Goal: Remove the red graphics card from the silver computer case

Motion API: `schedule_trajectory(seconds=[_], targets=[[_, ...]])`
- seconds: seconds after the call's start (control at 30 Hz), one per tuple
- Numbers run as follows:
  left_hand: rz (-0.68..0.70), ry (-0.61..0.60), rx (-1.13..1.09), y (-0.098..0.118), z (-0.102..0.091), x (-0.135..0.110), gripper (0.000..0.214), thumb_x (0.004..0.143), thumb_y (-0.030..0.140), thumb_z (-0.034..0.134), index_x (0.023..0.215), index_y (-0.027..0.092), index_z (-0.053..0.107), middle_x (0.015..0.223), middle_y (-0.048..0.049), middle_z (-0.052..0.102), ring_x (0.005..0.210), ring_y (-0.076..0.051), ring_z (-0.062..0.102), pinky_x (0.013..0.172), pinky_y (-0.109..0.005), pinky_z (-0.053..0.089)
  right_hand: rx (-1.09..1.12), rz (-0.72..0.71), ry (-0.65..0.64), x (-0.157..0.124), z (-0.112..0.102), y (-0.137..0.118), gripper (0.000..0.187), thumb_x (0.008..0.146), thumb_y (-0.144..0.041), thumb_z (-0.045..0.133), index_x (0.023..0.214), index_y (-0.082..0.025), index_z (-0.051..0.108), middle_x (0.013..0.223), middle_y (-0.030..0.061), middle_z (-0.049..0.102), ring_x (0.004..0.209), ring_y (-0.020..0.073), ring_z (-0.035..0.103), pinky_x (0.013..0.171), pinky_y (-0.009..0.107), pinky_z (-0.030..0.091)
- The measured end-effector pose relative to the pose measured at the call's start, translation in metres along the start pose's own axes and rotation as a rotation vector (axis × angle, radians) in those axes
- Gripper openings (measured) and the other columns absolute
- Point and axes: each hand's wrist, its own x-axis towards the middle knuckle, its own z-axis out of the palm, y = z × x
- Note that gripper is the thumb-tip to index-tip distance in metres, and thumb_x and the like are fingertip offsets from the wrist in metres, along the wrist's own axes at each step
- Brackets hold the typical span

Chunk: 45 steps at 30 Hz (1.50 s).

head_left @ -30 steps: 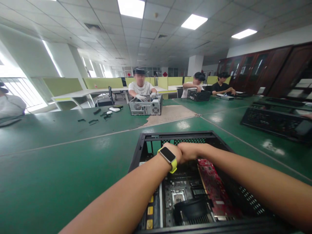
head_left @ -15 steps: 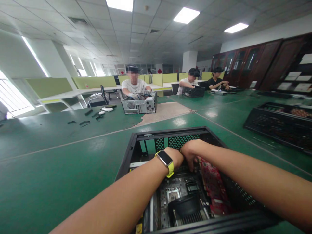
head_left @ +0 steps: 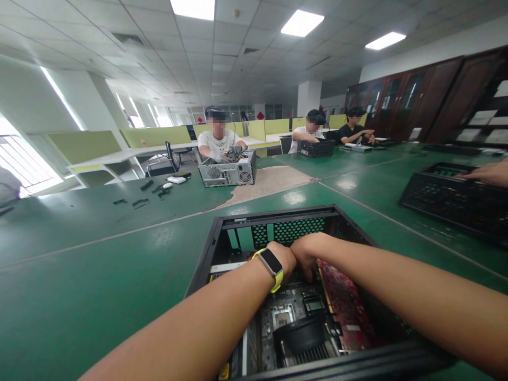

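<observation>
An open black computer case (head_left: 273, 211) lies before me with both my hands inside it. My left hand (head_left: 283, 259), a watch with a yellow strap on its wrist, is curled near the case's far inner side. Close against it, my right hand (head_left: 307, 254) bends downward with its fingers drawn together. Whatever the fingers hold is hidden behind the hands. Beside my right hand a red circuit card (head_left: 343, 301) stands tilted in the case. Nearer to me sit a metal socket frame (head_left: 283, 316) and a black cooler (head_left: 299, 334) with metal fins.
Across the green table (head_left: 119, 275) a co-worker handles a grey computer case (head_left: 228, 173). Small dark parts (head_left: 141, 202) and a white object (head_left: 177, 180) lie at the left. At the right, another person's hand (head_left: 490, 173) reaches over a black case (head_left: 448, 203).
My right hand has shifted slightly left and down, and the red card now leans further left. Another person's hand has appeared over the black case at the right.
</observation>
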Motion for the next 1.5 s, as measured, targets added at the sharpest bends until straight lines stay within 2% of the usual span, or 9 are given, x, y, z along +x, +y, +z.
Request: schedule_trajectory(seconds=[0.23, 0.4, 0.57, 0.77, 0.9, 1.0, 1.1, 1.27, 1.5], targets=[[0.009, -0.009, 0.0, 0.0, 0.002, 0.004, 0.052, 0.067, 0.023, 0.074, 0.117, 0.014, 0.062, 0.119, -0.0143, 0.064, 0.106, -0.031, 0.061, 0.086, -0.039, 0.053, -0.034, 0.067, -0.05, 0.016, -0.002, -0.001, 0.026, 0.049, -0.03, 0.083, 0.058, -0.015, 0.064, 0.065, 0.0008, 0.064, 0.074, 0.0217, 0.064, 0.071, 0.033, 0.052], [0.026, -0.002, 0.016, -0.002, 0.005, 0.006, 0.05, 0.069, 0.027, 0.075, 0.116, 0.013, 0.063, 0.118, -0.0154, 0.064, 0.104, -0.031, 0.062, 0.087, -0.04, 0.053, -0.045, 0.086, -0.082, 0.018, -0.005, -0.002, 0.023, 0.055, -0.031, 0.08, 0.068, -0.015, 0.07, 0.071, 0.0025, 0.066, 0.078, 0.0222, 0.064, 0.071, 0.033, 0.051], [0.062, 0.022, 0.0, -0.004, 0.007, 0.009, 0.044, 0.067, 0.022, 0.076, 0.109, 0.014, 0.067, 0.113, -0.0147, 0.067, 0.101, -0.031, 0.063, 0.086, -0.039, 0.054, -0.109, 0.083, -0.025, 0.016, -0.004, -0.002, 0.029, 0.053, -0.032, 0.081, 0.075, -0.016, 0.072, 0.072, 0.0022, 0.066, 0.073, 0.0212, 0.064, 0.067, 0.032, 0.051], [0.043, -0.015, 0.014, -0.003, 0.003, 0.006, 0.059, 0.059, 0.015, 0.079, 0.116, 0.019, 0.063, 0.12, -0.0104, 0.064, 0.107, -0.03, 0.061, 0.088, -0.037, 0.052, -0.069, 0.098, -0.042, 0.013, -0.005, -0.002, 0.034, 0.054, -0.034, 0.081, 0.081, -0.015, 0.071, 0.071, 0.0008, 0.064, 0.067, 0.0188, 0.061, 0.066, 0.033, 0.052], [0.016, -0.019, 0.023, -0.001, 0.001, 0.002, 0.059, 0.061, 0.014, 0.076, 0.118, 0.015, 0.062, 0.121, -0.013, 0.063, 0.107, -0.031, 0.06, 0.088, -0.039, 0.053, -0.095, 0.143, -0.108, 0.024, -0.006, -0.004, 0.03, 0.056, -0.037, 0.079, 0.074, -0.015, 0.07, 0.068, 0.0005, 0.063, 0.067, 0.0183, 0.062, 0.067, 0.032, 0.052], [-0.008, -0.052, 0.009, 0.0, 0.0, 0.001, 0.052, 0.067, 0.02, 0.073, 0.118, 0.014, 0.062, 0.119, -0.0134, 0.064, 0.105, -0.031, 0.061, 0.087, -0.04, 0.053, -0.135, 0.077, -0.124, 0.027, -0.007, -0.003, 0.028, 0.056, -0.039, 0.079, 0.069, -0.016, 0.069, 0.065, -0.0005, 0.063, 0.064, 0.0171, 0.061, 0.063, 0.03, 0.051], [-0.011, -0.065, 0.007, -0.001, 0.0, 0.002, 0.056, 0.064, 0.018, 0.074, 0.119, 0.015, 0.061, 0.121, -0.0125, 0.063, 0.108, -0.03, 0.06, 0.088, -0.038, 0.053, -0.024, 0.0, -0.056, 0.022, -0.005, -0.002, 0.033, 0.052, -0.042, 0.079, 0.071, -0.018, 0.07, 0.067, 0.0005, 0.064, 0.067, 0.0193, 0.063, 0.063, 0.031, 0.051], [-0.002, -0.034, -0.024, -0.003, 0.003, 0.005, 0.059, 0.063, 0.017, 0.075, 0.12, 0.018, 0.06, 0.122, -0.0114, 0.063, 0.11, -0.029, 0.059, 0.087, -0.035, 0.052, 0.217, -0.003, -0.01, 0.018, -0.003, 0.0, 0.036, 0.052, -0.045, 0.078, 0.075, -0.017, 0.071, 0.07, 0.0032, 0.065, 0.072, 0.0223, 0.063, 0.067, 0.036, 0.051], [-0.028, -0.03, -0.043, -0.004, 0.004, 0.007, 0.056, 0.069, 0.019, 0.071, 0.124, 0.021, 0.057, 0.123, -0.0097, 0.062, 0.111, -0.028, 0.059, 0.09, -0.036, 0.05, 0.074, 0.104, -0.094, 0.031, -0.005, -0.003, 0.027, 0.057, -0.037, 0.078, 0.06, -0.015, 0.063, 0.064, 0.0019, 0.062, 0.071, 0.0224, 0.062, 0.073, 0.04, 0.051]])
